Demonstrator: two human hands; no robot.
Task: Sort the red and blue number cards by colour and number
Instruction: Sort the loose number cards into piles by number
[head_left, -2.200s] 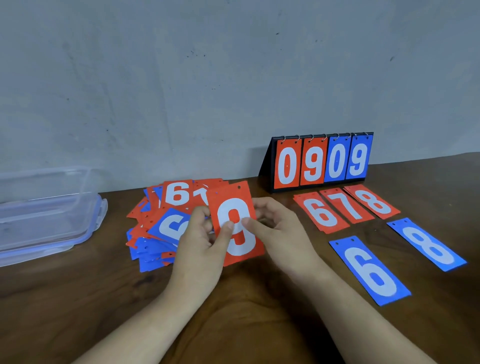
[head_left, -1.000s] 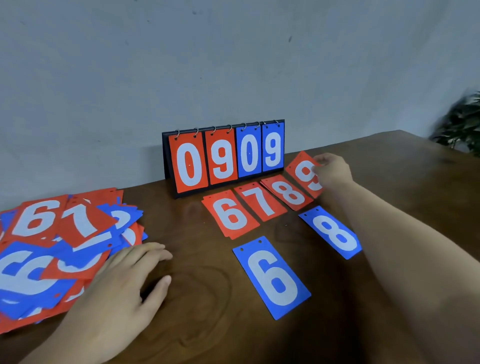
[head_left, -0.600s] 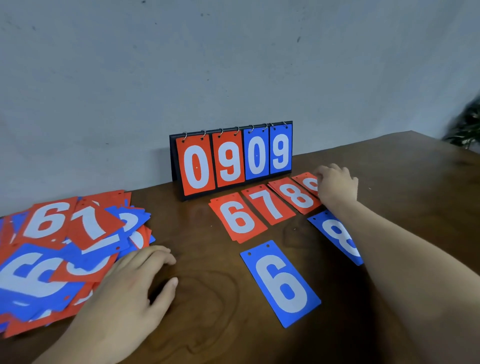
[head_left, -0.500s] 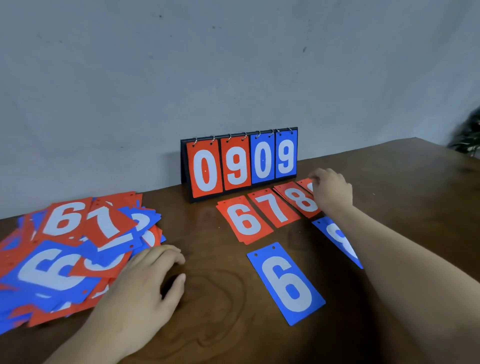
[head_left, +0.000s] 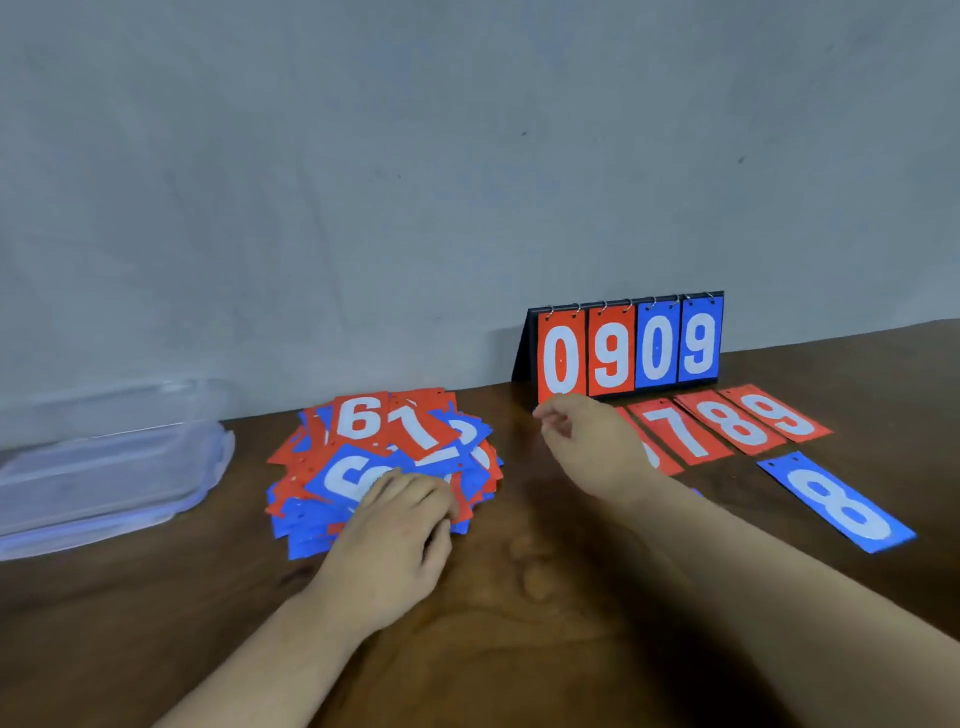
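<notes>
Fingers (head_left: 415, 491) of my L hand (head_left: 389, 540) lie lightly bent on top of the loose pile (head_left: 332, 512) of mixed red & blue cards, touching a blue card there. I see no card pinched. Fingers (head_left: 553, 415) of the R hand (head_left: 592, 444) are loosely curled w/ nothing in them. That hand is in the air just in front of the flip scoreboard (head_left: 628, 348).

Biggest first: the wooden table (head_left: 519, 623) carries everything. At far L sits a clear plastic container (head_left: 104, 467) w/ a lid. The pile is centre-left, well apart from the laid-out cards. The flip scoreboard stands at the back by the wall and shows 0 9 in red, 0 9 in blue.

Just in front of it is the red row: red 7 (head_left: 685, 436), red 8 (head_left: 737, 423) and red 9 (head_left: 779, 415) side by side. One more red card (head_left: 662, 462) at the row's L end is mostly hidden behind the R hand, digit not readable. Nearer me the blue 8 (head_left: 841, 504) lies alone. A blue corner (head_left: 697, 492) peeks past my R forearm; can't tell which card.

Progress, my est.: early. The high reds are laid in order and the blue row is barely begun. The bulk of the cards sits unsorted in the pile, w/ a red 6 (head_left: 361, 418) and red 1 (head_left: 415, 431) on top. Next is prob. pulling another card off the pile.
</notes>
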